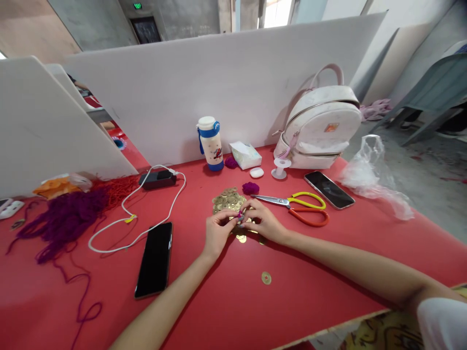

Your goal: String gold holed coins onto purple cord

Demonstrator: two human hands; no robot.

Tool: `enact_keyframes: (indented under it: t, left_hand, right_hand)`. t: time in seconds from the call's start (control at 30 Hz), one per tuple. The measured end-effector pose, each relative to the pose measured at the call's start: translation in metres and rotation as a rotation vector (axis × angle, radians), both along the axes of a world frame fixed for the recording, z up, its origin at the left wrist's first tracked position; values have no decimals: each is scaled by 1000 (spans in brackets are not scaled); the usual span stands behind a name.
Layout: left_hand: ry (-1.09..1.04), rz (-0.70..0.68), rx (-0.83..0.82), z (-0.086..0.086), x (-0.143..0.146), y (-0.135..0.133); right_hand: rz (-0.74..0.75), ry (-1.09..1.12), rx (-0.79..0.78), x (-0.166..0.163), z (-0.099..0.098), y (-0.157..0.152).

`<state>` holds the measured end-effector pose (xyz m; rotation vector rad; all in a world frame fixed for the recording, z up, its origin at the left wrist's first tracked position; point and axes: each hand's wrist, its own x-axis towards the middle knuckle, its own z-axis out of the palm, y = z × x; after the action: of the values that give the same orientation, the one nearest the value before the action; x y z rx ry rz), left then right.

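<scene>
My left hand (220, 229) and my right hand (263, 221) meet fingertip to fingertip over a pile of brass-coloured coins (229, 198). Both are closed in a pinch on a small piece of purple yarn (240, 214); its shape is mostly covered by the fingers. A single square-holed coin (266, 277) lies apart, nearer the table's front edge. Just beyond the hands sits a small ball of purple yarn (250, 188). Scissors (297, 204) with one yellow and one orange handle lie right of the pile, blades toward it.
Left are a black phone (153, 260), a white cable (109, 251), a power bank (159, 179) and tangled purple yarn (69, 218). Behind stand a bottle (210, 143), tissues (245, 154), a spool (280, 168) and a backpack (321, 124). Another phone (329, 189) and plastic bag (375, 175) lie right.
</scene>
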<state>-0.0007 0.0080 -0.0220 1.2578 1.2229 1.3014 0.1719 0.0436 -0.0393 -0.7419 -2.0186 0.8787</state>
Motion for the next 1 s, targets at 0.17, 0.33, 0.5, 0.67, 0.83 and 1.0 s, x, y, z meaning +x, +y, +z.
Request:
enact_keyframes:
  t: [0.17,0.33,0.5,0.67,0.83,1.0]
  left_hand:
    - [14,-23,15,13,6,-6]
    - [49,-38,65,23,11,-12]
    - [52,-47,40,23,10,-13]
    - [90,-35,-16,16,3,-4]
    - [98,-67,-2,8,-1,1]
    - [133,-146,7,7,-2,0]
  right_hand:
    - [53,-55,28,1,-1,1]
    - [58,-67,26,1,1,-1]
    - [39,-93,9,0,0,0]
    - [-6,-51,-47,0,3,1]
    - [9,2,-81,2,11,-2]
    - [49,13,-75,3,16,-4]
